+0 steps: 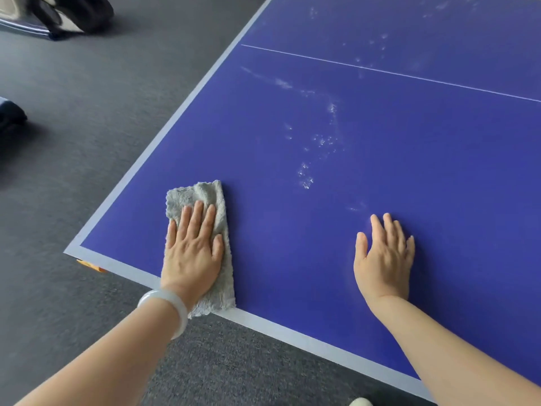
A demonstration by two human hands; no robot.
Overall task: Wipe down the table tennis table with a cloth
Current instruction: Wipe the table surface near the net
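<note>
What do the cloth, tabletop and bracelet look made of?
Cloth: grey fluffy pile, likely microfibre or terry, going by the nap and wavy edge. Tabletop: matte blue coated board, it seems; flat, little glare, pale border. Bracelet: smooth milky-white rigid ring, perhaps jade or glass; cannot tell which.

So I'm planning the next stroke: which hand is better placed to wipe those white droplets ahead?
Left. The left hand presses flat on the grey cloth, so it can likely slide it to the droplets. The right hand rests on bare table, without a cloth.
</note>
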